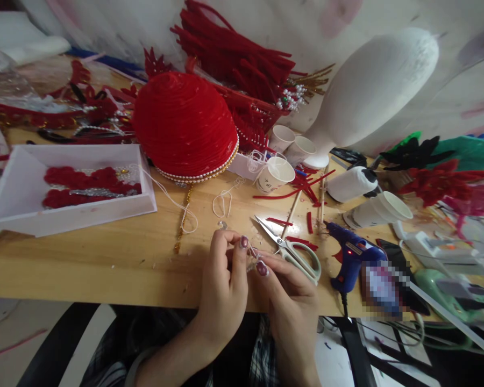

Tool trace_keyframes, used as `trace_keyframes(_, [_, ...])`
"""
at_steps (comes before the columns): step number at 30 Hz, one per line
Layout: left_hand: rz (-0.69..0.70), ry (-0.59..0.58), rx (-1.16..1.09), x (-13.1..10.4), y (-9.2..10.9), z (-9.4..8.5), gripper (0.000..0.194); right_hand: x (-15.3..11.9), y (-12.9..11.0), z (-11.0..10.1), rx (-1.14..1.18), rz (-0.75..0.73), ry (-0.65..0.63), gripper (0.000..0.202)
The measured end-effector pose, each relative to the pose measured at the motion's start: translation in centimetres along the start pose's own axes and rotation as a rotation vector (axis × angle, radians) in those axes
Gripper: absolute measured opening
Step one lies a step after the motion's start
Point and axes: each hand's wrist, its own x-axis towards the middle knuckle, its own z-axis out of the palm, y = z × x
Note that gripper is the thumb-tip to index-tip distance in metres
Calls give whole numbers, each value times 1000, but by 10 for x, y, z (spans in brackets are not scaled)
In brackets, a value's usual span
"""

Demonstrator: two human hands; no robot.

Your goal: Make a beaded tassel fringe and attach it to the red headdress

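My left hand is closed in a pinch, thumb and forefinger together on a thin pale cord. Opposite it, my right hand pinches the same cord near a small, shiny pale piece too small to make out, partly hidden by the fingers. Both hands meet above the front edge of the wooden table. Scissors with pale handles lie half open just beyond my right hand. A small silvery disc rests by my left fingers, and a loose loop of white cord lies farther back.
A red wrapped cap with a beaded rim stands behind, beside a white box of red pieces. At right are a blue glue gun with a lit red light, paper cups and a white head form.
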Motion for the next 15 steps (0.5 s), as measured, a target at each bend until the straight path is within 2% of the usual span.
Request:
trace_keyframes(7, [9,33,-59,-1,2,-1,13,-1,-7,2,-8,36,21,10])
trace_keyframes(15, [79,58,-50,0,3,-5,10,-1,-8,2,-4,20,-6,9])
